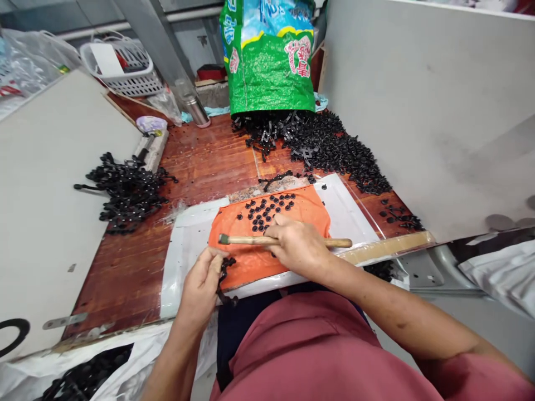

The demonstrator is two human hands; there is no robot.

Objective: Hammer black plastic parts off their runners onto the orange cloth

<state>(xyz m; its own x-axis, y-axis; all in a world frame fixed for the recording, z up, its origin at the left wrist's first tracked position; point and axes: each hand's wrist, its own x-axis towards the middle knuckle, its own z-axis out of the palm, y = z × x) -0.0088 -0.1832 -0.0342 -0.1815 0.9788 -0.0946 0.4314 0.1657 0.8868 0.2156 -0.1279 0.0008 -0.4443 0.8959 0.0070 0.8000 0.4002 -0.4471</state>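
My right hand (298,245) is wrapped round a wooden stick (251,240) that lies level above an orange cloth (246,267). The stick's dark tip is at its left end, near my left hand (203,281). That hand pinches a black branched plastic piece (223,278) at the cloth's left front edge; part of the piece hangs below my fingers. Several small black round parts (261,217) lie scattered on the cloth beyond the stick. Under the cloth is a white sheet (184,245).
A green bag (271,78) stands behind a large heap of small black parts (334,145). Black branched pieces (125,189) are piled at the left. Farther back are a metal flask (196,110) and a white basket (134,83). Pale panels flank the red-brown table (200,161).
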